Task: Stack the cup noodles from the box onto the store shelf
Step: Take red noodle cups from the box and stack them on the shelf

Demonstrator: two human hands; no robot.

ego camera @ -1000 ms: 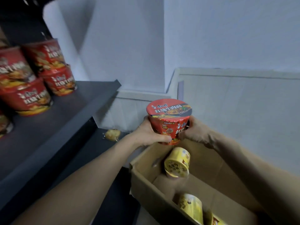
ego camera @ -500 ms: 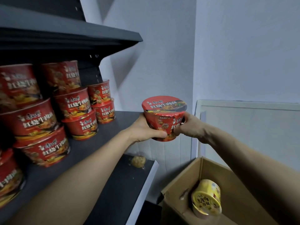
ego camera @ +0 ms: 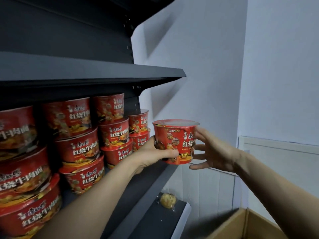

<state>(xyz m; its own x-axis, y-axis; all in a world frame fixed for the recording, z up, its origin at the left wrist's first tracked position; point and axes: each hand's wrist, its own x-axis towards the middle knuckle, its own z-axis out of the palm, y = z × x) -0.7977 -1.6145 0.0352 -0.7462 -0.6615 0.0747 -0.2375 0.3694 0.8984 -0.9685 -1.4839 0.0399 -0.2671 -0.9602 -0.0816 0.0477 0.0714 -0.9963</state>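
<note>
Above the shelf's [ego camera: 151, 180] front edge, at three o'clock from the stacked cups [ego camera: 114, 135], the cup noodle [ego camera: 174, 142] hangs upright, left hand [ego camera: 155, 152] curled round its side, right hand [ego camera: 212, 152] spread and barely touching, so this one-sided hold could let it tip or knock the stack.

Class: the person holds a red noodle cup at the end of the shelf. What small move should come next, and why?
Probably ease the cup leftward and inward, over the bare shelf beside the rightmost stack. The left hand grips it, the right hand has its fingers spread at the cup's side, and the cup hangs at the shelf's front corner, not yet set down.
</note>
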